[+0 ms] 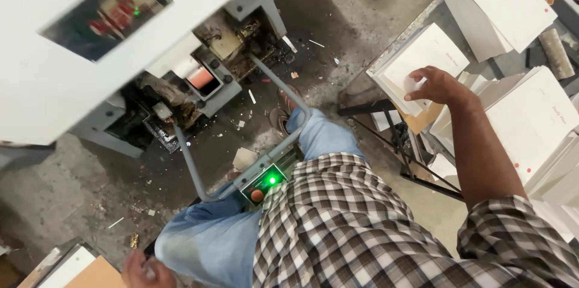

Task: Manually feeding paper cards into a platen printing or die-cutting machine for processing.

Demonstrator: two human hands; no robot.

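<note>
Right hand [435,85] rests spread, fingertips on a white card stack [422,59] at the tabletop [386,53] edge, left hand [143,271] loosely curled low beside a brown board [96,276]; a careless pull could slide cards onto the littered floor [338,16].
</note>
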